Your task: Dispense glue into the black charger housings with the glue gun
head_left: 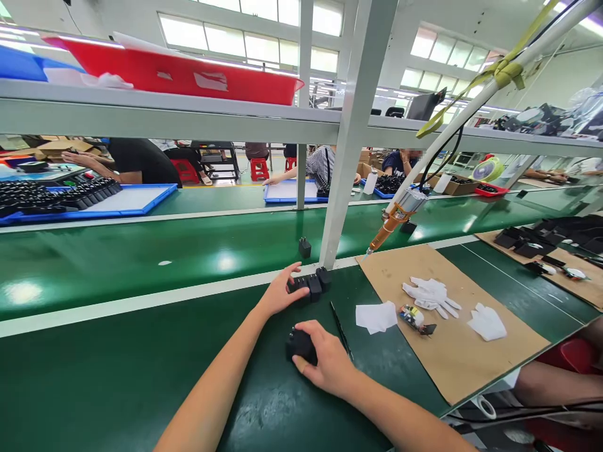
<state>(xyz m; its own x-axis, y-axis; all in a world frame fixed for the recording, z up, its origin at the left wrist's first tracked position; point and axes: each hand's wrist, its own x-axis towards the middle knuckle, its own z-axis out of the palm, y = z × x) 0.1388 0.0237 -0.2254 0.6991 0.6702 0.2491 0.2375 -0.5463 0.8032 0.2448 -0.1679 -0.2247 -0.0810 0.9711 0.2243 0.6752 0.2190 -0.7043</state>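
Several black plug-in power adapters (315, 287) stand in a short row by the white edge of the green bench. My left hand (279, 292) is at the row's left end, its thumb and fingers apart around the nearest one; whether it touches is hard to see. Closer to me, my right hand (328, 358) grips another black power adapter (299, 345) low over the bench, thumb in front and fingers behind. A thin black pen-like tool (341, 331) lies right of that hand. One more adapter (304, 247) stands on the green conveyor behind the row, prongs up.
An orange electric screwdriver (393, 223) hangs at the right beside a metal post (351, 138). Brown cardboard (452, 358) carries a white glove (431, 295) and a small circuit board (414, 318). White paper (375, 317) lies alongside. A shelf (188, 119) crosses overhead; co-workers sit beyond the conveyor.
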